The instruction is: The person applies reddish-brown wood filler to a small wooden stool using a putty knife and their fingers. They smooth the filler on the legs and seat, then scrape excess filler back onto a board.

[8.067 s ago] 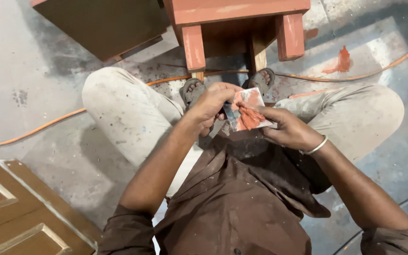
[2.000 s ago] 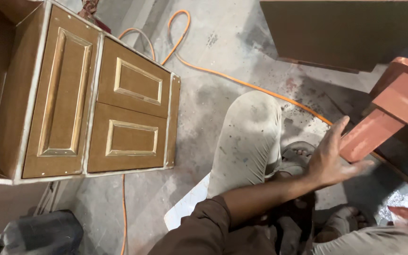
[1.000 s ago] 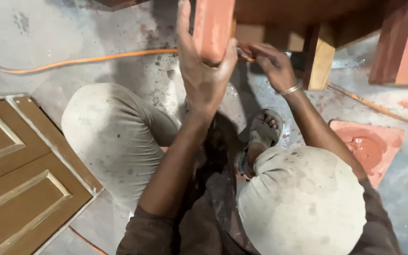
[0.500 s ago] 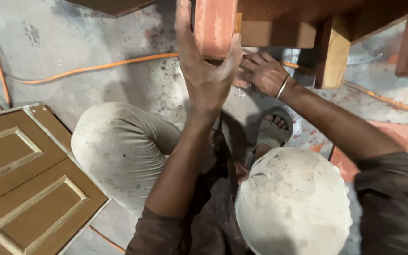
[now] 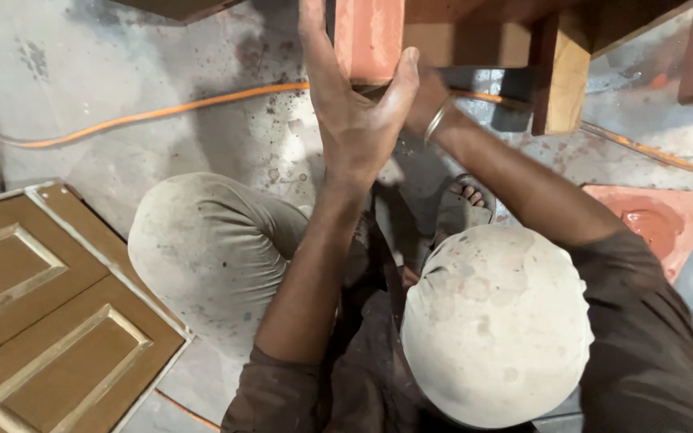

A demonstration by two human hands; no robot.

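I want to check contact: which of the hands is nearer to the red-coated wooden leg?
Left. The left hand grips the red-coated leg; the right hand sits mostly hidden behind it.

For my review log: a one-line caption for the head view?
Squatting person grips a red-primed furniture leg with the left hand while the right hand reaches behind it, an orange cable across the floor.
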